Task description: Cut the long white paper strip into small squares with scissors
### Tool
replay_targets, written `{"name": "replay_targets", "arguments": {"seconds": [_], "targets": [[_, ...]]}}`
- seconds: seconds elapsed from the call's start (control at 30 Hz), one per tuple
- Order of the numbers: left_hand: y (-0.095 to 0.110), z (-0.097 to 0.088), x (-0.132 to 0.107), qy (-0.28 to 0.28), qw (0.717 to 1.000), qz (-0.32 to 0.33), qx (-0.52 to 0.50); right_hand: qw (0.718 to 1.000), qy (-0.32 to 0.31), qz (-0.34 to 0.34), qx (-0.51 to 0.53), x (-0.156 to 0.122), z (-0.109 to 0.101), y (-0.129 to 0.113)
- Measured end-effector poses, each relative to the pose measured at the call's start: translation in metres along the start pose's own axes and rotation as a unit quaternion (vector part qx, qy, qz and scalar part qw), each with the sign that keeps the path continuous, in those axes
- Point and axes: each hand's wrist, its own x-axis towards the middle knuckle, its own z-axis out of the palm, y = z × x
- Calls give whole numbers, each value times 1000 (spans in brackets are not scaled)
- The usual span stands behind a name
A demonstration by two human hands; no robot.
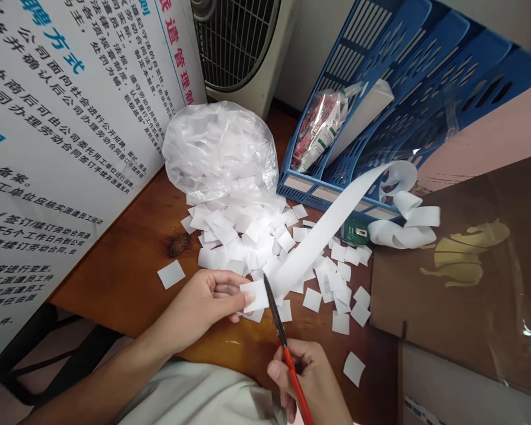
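Note:
My left hand [221, 298] pinches a small white paper piece [257, 293] between thumb and fingers. In my right hand [307, 378] is a pair of scissors [292, 372] with red handles and dark blades. The blades look closed, and they lie between the piece and a long white paper strip [327, 227]. Whether the piece is still joined to the strip, I cannot tell. The strip curls up to the right into loose coils [407, 227]. Beyond my hands, many small cut paper squares [243, 230] are heaped on the brown wooden table [119, 265].
A clear plastic bag [221, 150] of paper pieces lies behind the heap. To its right stands a blue file rack [318, 195] holding a plastic packet [321, 127]. A small green object [354, 231] sits before the rack. A printed board [71, 147] leans left; a fan [239, 47] stands behind.

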Motion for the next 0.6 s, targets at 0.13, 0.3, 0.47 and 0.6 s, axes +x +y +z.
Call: {"name": "replay_targets", "arguments": {"seconds": [0.13, 0.3, 0.47, 0.6], "targets": [[10, 1, -7, 62, 988, 69, 119, 994, 42, -91, 53, 6, -4, 16], [24, 2, -10, 134, 919, 189, 318, 952, 137, -232, 147, 11, -9, 29], [33, 4, -5, 155, 867, 259, 397, 921, 219, -256, 196, 12, -6, 18], [35, 4, -4, 123, 892, 243, 361, 896, 290, -267, 206, 18, 1, 4]]}}
